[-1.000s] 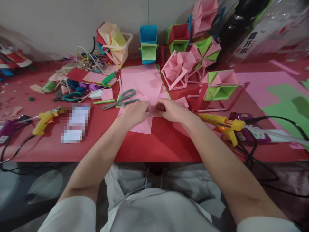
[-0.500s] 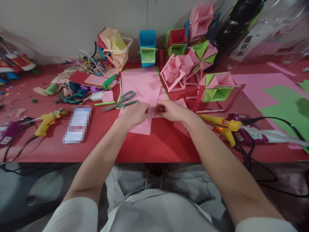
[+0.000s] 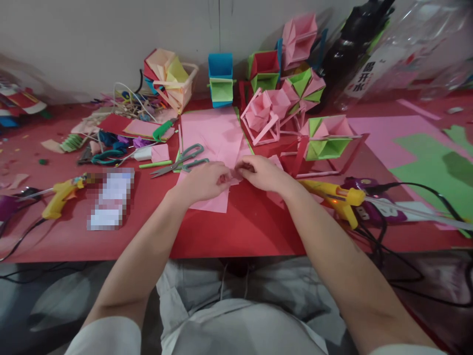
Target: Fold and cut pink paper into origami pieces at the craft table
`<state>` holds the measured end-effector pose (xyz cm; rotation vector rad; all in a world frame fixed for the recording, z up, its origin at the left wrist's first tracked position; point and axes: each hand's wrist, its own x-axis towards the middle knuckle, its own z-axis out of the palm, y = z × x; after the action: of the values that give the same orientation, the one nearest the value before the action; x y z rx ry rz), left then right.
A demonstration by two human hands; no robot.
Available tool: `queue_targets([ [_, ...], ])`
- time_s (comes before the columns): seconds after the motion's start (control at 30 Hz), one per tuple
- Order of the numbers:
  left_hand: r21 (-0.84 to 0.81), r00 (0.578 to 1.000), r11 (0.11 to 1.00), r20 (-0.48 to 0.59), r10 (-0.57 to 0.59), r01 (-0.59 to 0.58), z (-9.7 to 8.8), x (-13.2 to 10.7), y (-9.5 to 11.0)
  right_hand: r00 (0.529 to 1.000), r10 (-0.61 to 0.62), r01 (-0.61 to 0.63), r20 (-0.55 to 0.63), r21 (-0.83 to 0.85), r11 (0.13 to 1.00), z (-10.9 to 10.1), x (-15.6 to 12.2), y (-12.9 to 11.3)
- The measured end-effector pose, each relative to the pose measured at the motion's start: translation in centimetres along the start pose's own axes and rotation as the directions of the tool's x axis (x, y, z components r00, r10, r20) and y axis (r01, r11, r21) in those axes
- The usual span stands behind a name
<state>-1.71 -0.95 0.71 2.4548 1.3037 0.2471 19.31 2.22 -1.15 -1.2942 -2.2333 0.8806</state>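
Note:
My left hand (image 3: 202,181) and my right hand (image 3: 258,172) meet over the middle of the red table (image 3: 244,227). Both pinch a small pink paper piece (image 3: 232,176) between their fingertips, fingers closed on it. Under the hands lies a pink paper sheet (image 3: 212,199). A larger pink sheet (image 3: 214,133) spreads behind them. Grey-green scissors (image 3: 183,160) rest just left of my left hand.
Yellow glue guns lie at the right (image 3: 334,197) and the left (image 3: 61,192), with cables trailing off the table. Folded paper boxes (image 3: 325,135) in pink, green, blue crowd the back. Paper scraps and tools (image 3: 111,143) clutter the left. Green and pink sheets (image 3: 432,167) lie far right.
The view has shifted slightly down and left. Both hands stay pinched on the small pink piece, working it with little visible movement.

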Motion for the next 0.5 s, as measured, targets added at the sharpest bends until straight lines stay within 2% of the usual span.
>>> queue_targets([
  [0.2, -0.036, 0.998, 0.999, -0.066, -0.009, 0.007, 0.3, 0.3, -0.3, 0.992, -0.031, 0.03, -0.119, -0.005, 1.0, -0.4, -0.3, -1.1],
  [0.33, -0.08, 0.994, 0.997, -0.106, -0.011, 0.003, 0.2, 0.3, -0.1, 0.989, -0.016, 0.014, -0.15, -0.018, 1.0, -0.7, -0.5, -1.6],
  [0.5, -0.042, 0.989, 0.998, -0.144, 0.046, -0.053, -0.2, 0.0, 0.2, 0.979, -0.038, 0.044, -0.202, 0.029, 0.999, -0.7, -0.6, -1.5],
])
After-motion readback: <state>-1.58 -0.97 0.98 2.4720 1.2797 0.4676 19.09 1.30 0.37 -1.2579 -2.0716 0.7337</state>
